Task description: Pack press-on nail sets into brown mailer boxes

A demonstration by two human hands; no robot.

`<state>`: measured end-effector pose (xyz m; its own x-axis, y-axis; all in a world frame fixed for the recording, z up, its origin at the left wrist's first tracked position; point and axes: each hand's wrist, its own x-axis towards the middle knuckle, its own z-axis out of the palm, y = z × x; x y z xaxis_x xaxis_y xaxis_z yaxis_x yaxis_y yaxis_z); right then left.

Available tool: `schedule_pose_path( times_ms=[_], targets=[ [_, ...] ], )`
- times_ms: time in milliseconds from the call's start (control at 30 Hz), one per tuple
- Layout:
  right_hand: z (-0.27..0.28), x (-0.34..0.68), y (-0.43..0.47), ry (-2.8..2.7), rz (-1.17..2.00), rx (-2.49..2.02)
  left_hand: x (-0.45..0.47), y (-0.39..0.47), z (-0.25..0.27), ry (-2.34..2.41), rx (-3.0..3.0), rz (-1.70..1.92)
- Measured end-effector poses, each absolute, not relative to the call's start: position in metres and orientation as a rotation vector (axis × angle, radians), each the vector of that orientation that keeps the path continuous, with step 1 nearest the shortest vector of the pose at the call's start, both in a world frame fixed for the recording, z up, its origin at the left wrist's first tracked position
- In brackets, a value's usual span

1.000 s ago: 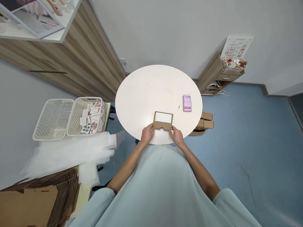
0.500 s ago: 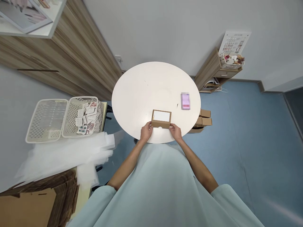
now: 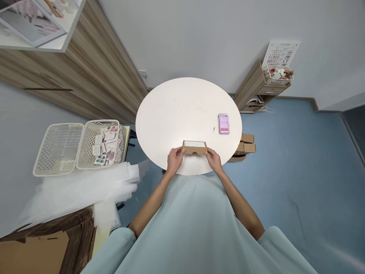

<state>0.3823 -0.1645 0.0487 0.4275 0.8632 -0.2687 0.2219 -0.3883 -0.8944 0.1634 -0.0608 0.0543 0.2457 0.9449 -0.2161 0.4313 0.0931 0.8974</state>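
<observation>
Between my hands is a small brown cardboard box [image 3: 194,150], near the front edge of the white oval table [image 3: 182,110]. A white label or sheet [image 3: 194,144] shows on its upper face, and a half-round notch marks its front side. My left hand [image 3: 175,160] pinches the left end of the box with thumb and fingers. On the opposite end, my right hand [image 3: 213,159] grips in the same way. The box is tilted, its front side turned up toward me. A purple phone-like item [image 3: 224,124], blurred, lies on the table to the right.
Left of the table are an open white basket [image 3: 121,142] with small packets, white translucent sheets [image 3: 85,186] and stacked flat cardboard [image 3: 34,251]. Brown boxes [image 3: 246,144] stand on the floor at right. A wooden cabinet [image 3: 253,87] stands behind them by the wall.
The box has tipped, so its labelled top looks narrower and its front side faces me more. Both hands keep their hold on its ends. The whole view has shifted slightly.
</observation>
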Motion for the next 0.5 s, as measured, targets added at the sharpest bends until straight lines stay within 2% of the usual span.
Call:
schedule_pose_path(
  times_ms=[167, 500],
  targets=[
    [0.069, 0.392, -0.174, -0.967, 1.043, -1.93, 0.151, -0.063, 0.065, 1.361, 1.548, 0.513],
    [0.037, 0.406, -0.178, -1.007, 1.09, -1.831, 0.141, -0.063, 0.035, 1.215, 1.536, 0.408]
  ],
)
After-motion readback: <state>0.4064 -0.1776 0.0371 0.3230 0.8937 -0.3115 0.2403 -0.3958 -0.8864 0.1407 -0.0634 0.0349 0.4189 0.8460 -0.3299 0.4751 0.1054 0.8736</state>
